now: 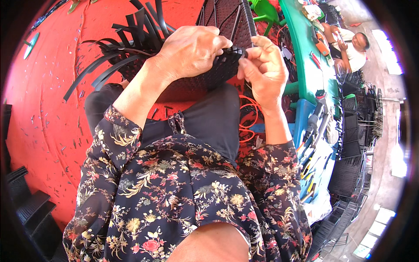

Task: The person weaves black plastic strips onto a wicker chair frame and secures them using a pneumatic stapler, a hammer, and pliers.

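Note:
A black woven wicker piece (208,78) rests between my knees, its edge running under both hands. My left hand (185,52) is closed in a fist against that edge, thumb side toward the right; its palm side is hidden. Just right of it, my right hand (265,76) has its thumb and bent fingers pinched at the tip of a dark flat strip (243,53) by the rim. Loose black strips (142,28) fan out from the wicker beyond my left wrist. A flat woven panel with dark bars (224,19) rises behind the hands.
Red sheeting (48,109) strewn with strip scraps covers the floor. At right stand a green table (301,39) and a blue surface with tools (312,131). An orange hose (251,114) coils beside my right knee. Another person (351,48) sits beyond the table.

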Action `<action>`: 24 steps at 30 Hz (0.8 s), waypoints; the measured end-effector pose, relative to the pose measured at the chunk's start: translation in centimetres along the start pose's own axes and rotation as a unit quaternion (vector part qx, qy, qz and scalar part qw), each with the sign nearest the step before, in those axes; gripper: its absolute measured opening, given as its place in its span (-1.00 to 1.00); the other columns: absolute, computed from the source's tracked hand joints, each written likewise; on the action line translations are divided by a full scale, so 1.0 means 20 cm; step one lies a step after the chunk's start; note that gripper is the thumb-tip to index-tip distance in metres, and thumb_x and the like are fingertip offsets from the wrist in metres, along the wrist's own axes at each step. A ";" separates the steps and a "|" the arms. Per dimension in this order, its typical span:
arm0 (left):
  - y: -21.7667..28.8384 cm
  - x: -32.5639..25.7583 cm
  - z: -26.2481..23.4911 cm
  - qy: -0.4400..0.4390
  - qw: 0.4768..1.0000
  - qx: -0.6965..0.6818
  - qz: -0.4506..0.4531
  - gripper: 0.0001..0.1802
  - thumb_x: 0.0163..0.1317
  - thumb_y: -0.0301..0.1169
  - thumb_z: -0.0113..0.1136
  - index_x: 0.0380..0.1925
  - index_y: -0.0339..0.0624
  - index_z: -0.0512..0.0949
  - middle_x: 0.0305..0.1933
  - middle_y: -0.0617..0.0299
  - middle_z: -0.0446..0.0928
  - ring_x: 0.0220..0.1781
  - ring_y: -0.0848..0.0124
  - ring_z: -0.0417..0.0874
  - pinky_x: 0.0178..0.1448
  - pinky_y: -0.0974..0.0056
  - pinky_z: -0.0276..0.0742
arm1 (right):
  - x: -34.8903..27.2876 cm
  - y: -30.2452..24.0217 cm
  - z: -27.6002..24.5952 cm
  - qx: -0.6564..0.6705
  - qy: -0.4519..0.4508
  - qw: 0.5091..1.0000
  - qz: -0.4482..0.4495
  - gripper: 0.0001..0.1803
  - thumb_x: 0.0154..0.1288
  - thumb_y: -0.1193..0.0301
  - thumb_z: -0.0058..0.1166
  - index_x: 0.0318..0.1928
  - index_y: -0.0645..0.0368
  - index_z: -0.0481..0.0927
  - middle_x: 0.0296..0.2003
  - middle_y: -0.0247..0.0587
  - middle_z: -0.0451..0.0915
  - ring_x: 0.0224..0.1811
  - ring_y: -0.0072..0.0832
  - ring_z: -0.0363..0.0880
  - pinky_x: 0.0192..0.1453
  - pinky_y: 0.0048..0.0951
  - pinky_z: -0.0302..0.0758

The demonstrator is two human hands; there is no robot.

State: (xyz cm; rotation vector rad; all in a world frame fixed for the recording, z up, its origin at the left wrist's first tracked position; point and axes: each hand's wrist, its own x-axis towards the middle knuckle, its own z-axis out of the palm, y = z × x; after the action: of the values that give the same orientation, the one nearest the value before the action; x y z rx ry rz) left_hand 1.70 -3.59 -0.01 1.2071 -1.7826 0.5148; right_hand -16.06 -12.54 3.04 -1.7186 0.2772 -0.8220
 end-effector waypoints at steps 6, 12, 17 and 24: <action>0.02 0.03 0.00 -0.005 1.000 0.009 -0.007 -0.50 -0.05 -0.66 0.26 -0.06 -0.12 0.39 -0.54 0.15 0.40 -0.54 0.12 0.52 -0.56 0.12 0.42 | 0.02 0.10 0.02 0.057 0.070 0.994 -0.061 -0.79 0.21 0.70 0.10 -0.14 0.35 0.45 -0.36 -0.15 0.56 -0.45 -0.44 0.67 -0.45 -0.59 0.56; 0.04 0.01 0.01 0.020 0.999 0.049 -0.012 -0.46 -0.11 -0.64 0.34 -0.07 -0.02 0.45 -0.31 0.17 0.53 -0.38 0.12 0.63 -0.43 0.15 0.54 | -0.03 0.15 0.09 0.084 0.137 0.983 -0.088 -0.80 0.24 0.71 0.07 -0.16 0.32 0.39 -0.33 -0.13 0.55 -0.41 -0.38 0.68 -0.39 -0.55 0.60; 0.06 0.01 -0.01 0.002 0.998 0.060 -0.022 -0.49 -0.08 -0.59 0.36 -0.07 0.01 0.47 -0.25 0.18 0.55 -0.33 0.13 0.64 -0.37 0.16 0.57 | -0.06 0.17 0.10 0.042 0.143 0.979 -0.139 -0.77 0.24 0.72 0.07 -0.14 0.31 0.37 -0.27 -0.10 0.54 -0.41 -0.42 0.67 -0.39 -0.56 0.59; 0.08 0.03 -0.03 -0.034 0.998 0.026 -0.055 -0.66 0.05 -0.52 0.28 -0.14 -0.05 0.49 -0.45 0.16 0.47 -0.43 0.11 0.58 -0.45 0.13 0.47 | -0.03 0.18 0.04 -0.275 0.102 0.930 -0.222 -0.73 0.09 0.61 0.28 -0.20 0.21 0.51 -0.43 -0.31 0.59 -0.55 -0.62 0.58 -0.47 -0.61 0.49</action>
State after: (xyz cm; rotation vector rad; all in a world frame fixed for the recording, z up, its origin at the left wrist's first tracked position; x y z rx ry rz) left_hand 0.54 -2.75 0.97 1.3647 -1.7584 0.4623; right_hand -15.20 -12.69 -0.55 -2.2674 0.2782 -1.3554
